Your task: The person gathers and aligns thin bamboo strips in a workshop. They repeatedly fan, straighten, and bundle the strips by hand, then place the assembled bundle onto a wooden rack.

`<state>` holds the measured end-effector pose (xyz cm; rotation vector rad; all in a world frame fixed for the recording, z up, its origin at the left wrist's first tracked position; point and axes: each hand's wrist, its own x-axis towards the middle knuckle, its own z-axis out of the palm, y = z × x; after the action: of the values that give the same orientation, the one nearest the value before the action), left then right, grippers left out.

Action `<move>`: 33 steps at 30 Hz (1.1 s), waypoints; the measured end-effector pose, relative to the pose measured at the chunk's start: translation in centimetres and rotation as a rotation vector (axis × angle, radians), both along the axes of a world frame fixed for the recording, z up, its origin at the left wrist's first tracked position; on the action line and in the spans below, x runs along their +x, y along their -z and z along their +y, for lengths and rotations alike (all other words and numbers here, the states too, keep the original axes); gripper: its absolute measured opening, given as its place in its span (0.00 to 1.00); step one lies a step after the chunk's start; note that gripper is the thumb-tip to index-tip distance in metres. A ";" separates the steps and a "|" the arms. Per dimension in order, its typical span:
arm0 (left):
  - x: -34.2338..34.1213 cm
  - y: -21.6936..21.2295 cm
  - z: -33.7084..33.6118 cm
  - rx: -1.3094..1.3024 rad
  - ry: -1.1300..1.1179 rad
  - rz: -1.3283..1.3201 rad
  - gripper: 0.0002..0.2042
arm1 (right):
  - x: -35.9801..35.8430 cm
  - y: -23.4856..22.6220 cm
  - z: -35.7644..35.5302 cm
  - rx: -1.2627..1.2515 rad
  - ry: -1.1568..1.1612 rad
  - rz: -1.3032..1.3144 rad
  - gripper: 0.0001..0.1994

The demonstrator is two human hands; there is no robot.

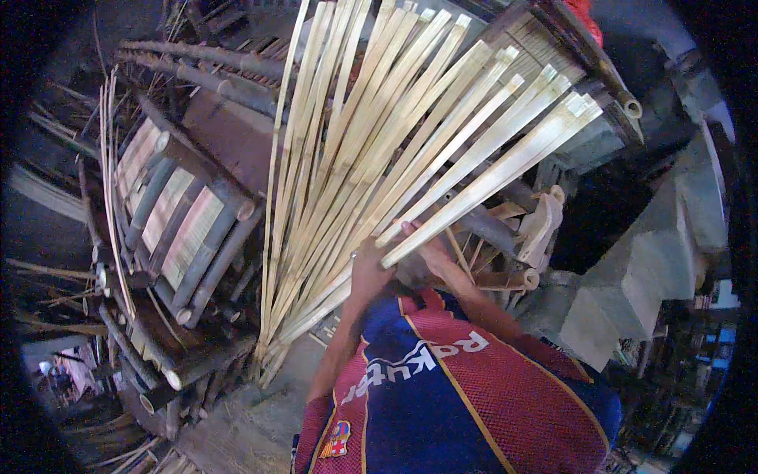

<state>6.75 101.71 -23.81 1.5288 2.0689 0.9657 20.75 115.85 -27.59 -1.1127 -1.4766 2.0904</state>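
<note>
Bamboo strips (pixel 395 134), pale and long, are seen fanned out in the middle of the view, with their lower ends gathered on the ground at lower left and their cut tips spread toward the upper right. To the left, a stack of dark bamboo frames (pixel 185 229) is leaned beside the bundle, and loose thin slivers (pixel 110 182) are stood against it.

The left hand (pixel 369 272) is closed around the underside of the fan, and the right hand (pixel 426 249) is curled over one strip near the middle of its length. The long axis of the strips is run from lower left to upper right, steeply tilted.

A likely risk is judged to be slippage: since the bundle is gripped only at mid-length, outer strips could slide free and topple onto the frames or toward the concrete steps (pixel 647 276) at right. Fingers could also be cut by sharp split edges.
</note>
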 end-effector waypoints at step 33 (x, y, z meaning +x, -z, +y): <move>-2.4 0.6 2.1 -0.073 0.261 -0.058 0.30 | 4.4 -14.1 11.7 0.585 0.508 -0.037 0.14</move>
<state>4.32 103.79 -24.43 1.6608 1.7899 0.8168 25.15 127.53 -13.45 -1.1289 -1.4820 1.1986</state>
